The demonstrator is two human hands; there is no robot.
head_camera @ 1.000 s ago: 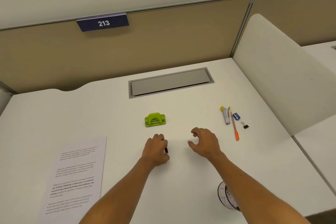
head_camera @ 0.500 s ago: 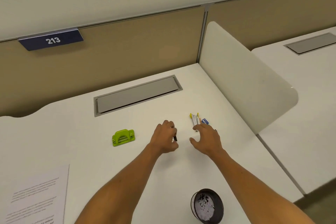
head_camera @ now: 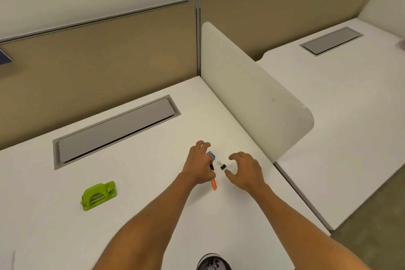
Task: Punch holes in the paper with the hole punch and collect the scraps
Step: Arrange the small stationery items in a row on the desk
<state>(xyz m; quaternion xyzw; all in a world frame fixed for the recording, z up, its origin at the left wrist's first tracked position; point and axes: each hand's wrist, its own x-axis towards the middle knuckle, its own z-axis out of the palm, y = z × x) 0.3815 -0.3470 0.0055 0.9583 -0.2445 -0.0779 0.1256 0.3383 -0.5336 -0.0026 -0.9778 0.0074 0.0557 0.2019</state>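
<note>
The left hand (head_camera: 198,165) covers most of the orange pencil (head_camera: 214,184) and part of a blue object (head_camera: 211,155) too small to identify. A small black item (head_camera: 211,167) in its fingers (head_camera: 203,144) cannot be made out. The bottom edge cuts off the round container (head_camera: 213,262) and, at the left corner, the paper (head_camera: 8,262).

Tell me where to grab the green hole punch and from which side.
Take the hole punch from above, thumb and fingers across its two long sides, near the middle. It lies flat on the desk, with open desk all round, so a top-down pinch looks easiest. The left hand is nearer but already holds a small dark thing; the right hand holds nothing.
</note>
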